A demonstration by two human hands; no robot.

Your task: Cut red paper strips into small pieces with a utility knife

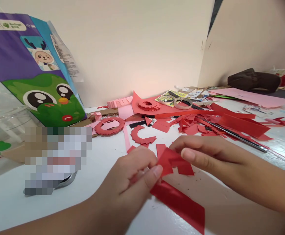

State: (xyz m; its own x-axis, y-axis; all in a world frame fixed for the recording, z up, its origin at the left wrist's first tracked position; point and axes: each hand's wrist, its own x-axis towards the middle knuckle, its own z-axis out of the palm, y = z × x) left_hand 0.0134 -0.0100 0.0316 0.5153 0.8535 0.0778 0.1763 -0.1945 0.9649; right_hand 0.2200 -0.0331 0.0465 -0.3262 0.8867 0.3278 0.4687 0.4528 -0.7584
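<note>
My left hand (135,179) pinches a small red paper piece (168,160) between thumb and fingers at the centre. My right hand (201,153) lies against the right side of that paper, thumb and fingers close together, partly over its upper edge. A darker red paper strip (181,205) slants below the hands toward the lower right. Beyond the hands are a curved red paper piece (142,135) and a jagged red paper ring (109,126).
Red scraps (191,124), tape rolls (183,103) and a silver-black pen (237,135) lie farther back. A purple and green bag (42,71) stands left, near a blurred-out object (59,160). Pink paper (252,96) is back right.
</note>
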